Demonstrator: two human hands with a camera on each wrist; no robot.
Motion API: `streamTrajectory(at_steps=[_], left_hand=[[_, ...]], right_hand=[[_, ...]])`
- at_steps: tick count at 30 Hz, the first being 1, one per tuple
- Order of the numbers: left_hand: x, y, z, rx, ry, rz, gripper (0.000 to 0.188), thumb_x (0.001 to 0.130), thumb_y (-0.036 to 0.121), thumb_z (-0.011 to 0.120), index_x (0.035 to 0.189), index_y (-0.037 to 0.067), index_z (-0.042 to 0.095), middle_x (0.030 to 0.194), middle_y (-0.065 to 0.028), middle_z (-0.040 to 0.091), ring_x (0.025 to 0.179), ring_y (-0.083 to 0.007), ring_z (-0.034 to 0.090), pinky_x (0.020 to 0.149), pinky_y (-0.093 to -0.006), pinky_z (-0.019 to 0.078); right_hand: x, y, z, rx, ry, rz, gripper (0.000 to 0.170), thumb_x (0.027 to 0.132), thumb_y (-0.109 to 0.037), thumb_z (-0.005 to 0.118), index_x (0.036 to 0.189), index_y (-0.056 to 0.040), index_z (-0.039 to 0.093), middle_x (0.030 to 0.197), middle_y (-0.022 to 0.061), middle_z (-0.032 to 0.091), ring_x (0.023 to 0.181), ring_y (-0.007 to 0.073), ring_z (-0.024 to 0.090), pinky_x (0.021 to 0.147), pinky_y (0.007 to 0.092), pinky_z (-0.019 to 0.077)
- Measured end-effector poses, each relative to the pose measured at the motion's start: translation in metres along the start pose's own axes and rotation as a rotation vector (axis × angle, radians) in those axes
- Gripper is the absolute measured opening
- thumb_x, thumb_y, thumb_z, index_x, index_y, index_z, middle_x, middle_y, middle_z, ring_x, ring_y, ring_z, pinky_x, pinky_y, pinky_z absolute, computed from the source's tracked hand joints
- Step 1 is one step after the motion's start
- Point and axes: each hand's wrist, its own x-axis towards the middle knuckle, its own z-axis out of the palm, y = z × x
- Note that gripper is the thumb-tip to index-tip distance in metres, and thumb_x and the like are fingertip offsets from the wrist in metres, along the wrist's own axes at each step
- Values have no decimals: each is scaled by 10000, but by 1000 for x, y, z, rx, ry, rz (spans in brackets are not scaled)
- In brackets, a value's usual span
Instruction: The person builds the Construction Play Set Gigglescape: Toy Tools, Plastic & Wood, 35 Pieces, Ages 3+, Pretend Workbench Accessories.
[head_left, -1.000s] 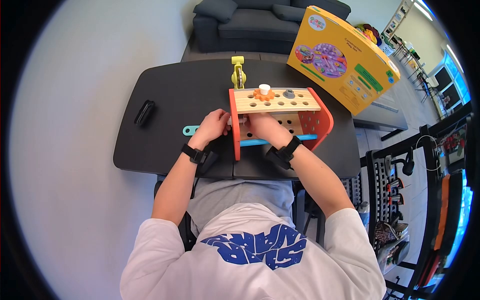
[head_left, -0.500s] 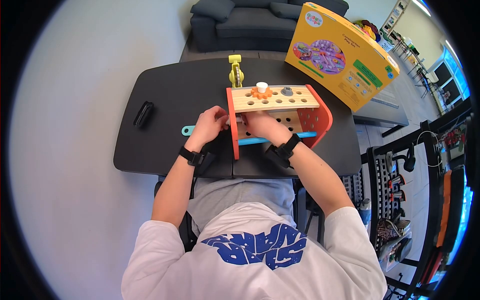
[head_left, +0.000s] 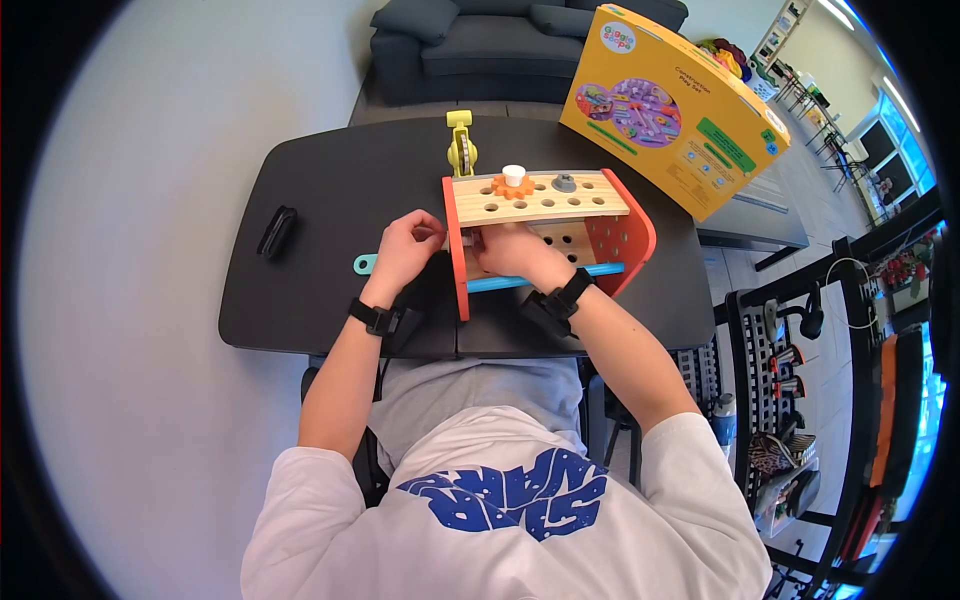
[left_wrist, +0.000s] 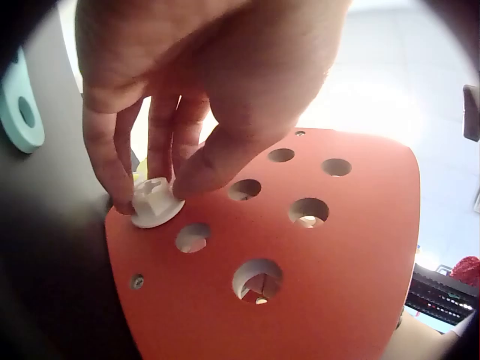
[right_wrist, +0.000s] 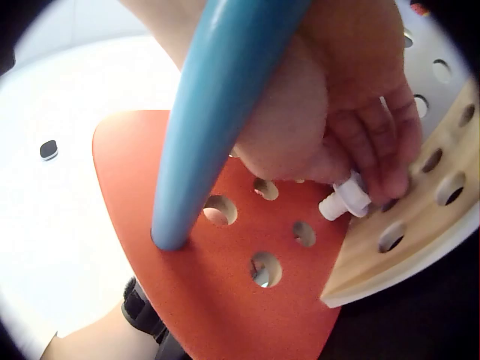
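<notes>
The left hand [head_left: 405, 255] is at the outer face of the toy bench's red side panel [head_left: 457, 265]. In the left wrist view its thumb and fingers pinch a white flanged piece [left_wrist: 155, 206] near a corner of the panel. Inside the bench, under the wooden top [head_left: 545, 203], is the right hand [head_left: 515, 252]. The right wrist view shows it pinching a white bolt [right_wrist: 343, 201] by its head, the threaded end free of the panel's holes. A blue bar [right_wrist: 217, 112] crosses in front of that hand.
An orange gear [head_left: 513, 186] with a white piece and a grey piece [head_left: 564, 183] sit on the bench top. A yellow-green toy [head_left: 460, 145] stands behind it, a teal strip [head_left: 364, 264] and black case [head_left: 277, 232] lie left, and a yellow box [head_left: 670, 110] stands behind right.
The white piece visible between the left fingertips and the panel half a second ago no longer shows there in the head view. The whole head view has shifted slightly; both hands stay at the panel.
</notes>
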Motion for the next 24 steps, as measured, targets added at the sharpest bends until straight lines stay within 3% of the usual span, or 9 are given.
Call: streamTrajectory(at_steps=[5,7,10,19,24], left_hand=[[2,0,0,13,24,-19,133,924,85,678,992,-28,674,892,-104,740,792,-167,722,733,-300,573],[3,1,0,-5,-74,-209,199,956,138,660,1024,-47,680,891,-106,737,783,-153,713,728,-294,572],[3,1,-2,-27,-137,-237,248,975,174,649,1052,-59,683,895,-109,736,791,-147,710,732,-292,571],[-2,12,-10,-9,-145,-97,159,906,30,701,1036,-61,688,905,-107,737,888,-174,719,804,-286,564],[-1,8,-11,-106,-137,-84,152,888,6,714,1028,-48,695,918,-98,738,899,-174,718,825,-296,562]], right_hand=[[3,11,8,-20,12,-20,274,809,-44,650,1076,14,665,1009,226,698,963,393,681,854,442,553],[2,13,8,-29,5,-29,275,807,-36,650,1076,15,664,1012,226,697,962,395,680,851,444,552],[3,14,9,-30,0,-17,266,816,-32,645,1078,16,661,1015,231,692,958,399,679,844,450,550],[-1,1,-1,-9,68,-53,222,835,-58,639,1038,23,676,990,228,700,955,403,681,840,458,552],[0,1,-1,-87,-31,12,283,811,-65,650,1081,16,676,1016,232,704,981,398,684,858,448,561]])
